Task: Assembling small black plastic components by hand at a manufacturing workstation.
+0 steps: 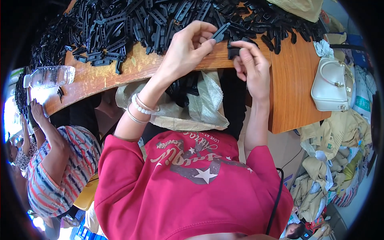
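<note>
My left hand [191, 45] is over the near edge of the table, its thumb and fingers pinching a slim black plastic part [220, 33] that points up to the right. Just right of it, my right hand [253, 67] has its index finger and thumb closed at a small, dark, blocky plastic piece [233, 51]. The two pieces are apart. Behind both hands lies a wide heap of similar black plastic parts [156, 18]. Below my hands, an open woven sack [206, 100] on my lap has some black parts inside.
A clear plastic bottle [52, 77] lies on its side on the wooden table [96, 80] at left. Near the right table edge stand a white handbag [330, 90] and a crumpled pale cloth [323, 49]. Co-workers sit at left, one in a striped shirt [64, 168]. Sacks [320, 168] pile up at right.
</note>
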Available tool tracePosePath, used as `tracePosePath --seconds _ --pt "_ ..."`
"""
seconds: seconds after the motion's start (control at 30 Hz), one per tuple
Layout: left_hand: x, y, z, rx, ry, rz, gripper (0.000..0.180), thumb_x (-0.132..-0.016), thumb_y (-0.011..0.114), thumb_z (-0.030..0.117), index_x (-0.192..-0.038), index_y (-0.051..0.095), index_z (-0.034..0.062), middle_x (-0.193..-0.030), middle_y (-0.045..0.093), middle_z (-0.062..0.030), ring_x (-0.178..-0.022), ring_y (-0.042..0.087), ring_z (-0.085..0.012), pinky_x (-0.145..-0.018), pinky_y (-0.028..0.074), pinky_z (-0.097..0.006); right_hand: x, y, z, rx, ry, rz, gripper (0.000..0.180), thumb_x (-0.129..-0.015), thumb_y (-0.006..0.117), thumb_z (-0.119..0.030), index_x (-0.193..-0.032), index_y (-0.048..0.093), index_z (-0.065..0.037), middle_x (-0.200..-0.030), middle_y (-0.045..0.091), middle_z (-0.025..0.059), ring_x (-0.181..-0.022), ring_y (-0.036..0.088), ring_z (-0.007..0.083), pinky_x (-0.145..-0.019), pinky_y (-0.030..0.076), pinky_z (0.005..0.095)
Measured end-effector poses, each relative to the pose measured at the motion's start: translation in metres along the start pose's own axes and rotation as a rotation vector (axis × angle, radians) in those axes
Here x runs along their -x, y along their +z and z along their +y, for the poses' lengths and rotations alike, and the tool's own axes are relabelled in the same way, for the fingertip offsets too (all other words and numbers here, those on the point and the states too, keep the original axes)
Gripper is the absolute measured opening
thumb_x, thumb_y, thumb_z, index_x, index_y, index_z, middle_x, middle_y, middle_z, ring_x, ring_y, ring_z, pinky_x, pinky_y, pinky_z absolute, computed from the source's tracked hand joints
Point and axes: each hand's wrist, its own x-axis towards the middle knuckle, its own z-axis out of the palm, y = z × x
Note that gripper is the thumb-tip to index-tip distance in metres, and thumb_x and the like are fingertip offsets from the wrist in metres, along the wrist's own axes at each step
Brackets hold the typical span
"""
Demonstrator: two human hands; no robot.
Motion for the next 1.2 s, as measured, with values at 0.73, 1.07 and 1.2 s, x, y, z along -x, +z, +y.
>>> tracePosePath --seconds 0.73,1.07,1.2 --pt "0.040 0.001 0.012 -0.088 0.098 -0.062 0.033 -0.080 0.066 0.005 -0.112 0.060 -0.0023 -0.081 0.067 -0.0132 -0.064 0.066 -0.0161 -0.056 0.051 -0.027 0.009 0.021 0.014 -0.151 -0.209 -0.021 0.034 -0.077 0.075 -0.004 -0.105 0.056 0.001 -0.086 0.062 0.0046 -0.073 0.060 0.0065 -0.060 0.048 0.0175" --pt "0.046 -0.037 0.016 -0.121 -0.377 0.131 0.044 -0.091 0.058 0.038 -0.078 0.067 -0.0024 -0.061 0.061 -0.0039 -0.057 0.052 -0.0076 -0.058 0.043 -0.025 -0.039 0.034 0.034 0.838 -0.743 0.064 0.028 -0.078 0.069 -0.008 -0.106 0.066 -0.007 -0.094 0.062 0.0070 -0.073 0.062 0.0182 -0.061 0.049 0.0279" --pt "0.025 -0.034 -0.006 -0.395 -0.136 0.255 0.040 -0.086 0.065 0.036 -0.073 0.058 -0.0019 -0.055 0.056 -0.0082 -0.050 0.054 -0.0158 -0.049 0.041 -0.030 -0.042 0.048 0.028 1.043 -0.647 0.010 0.024 -0.073 0.073 -0.014 -0.095 0.066 -0.005 -0.091 0.061 0.0075 -0.078 0.062 0.0269 -0.071 0.050 0.0364"
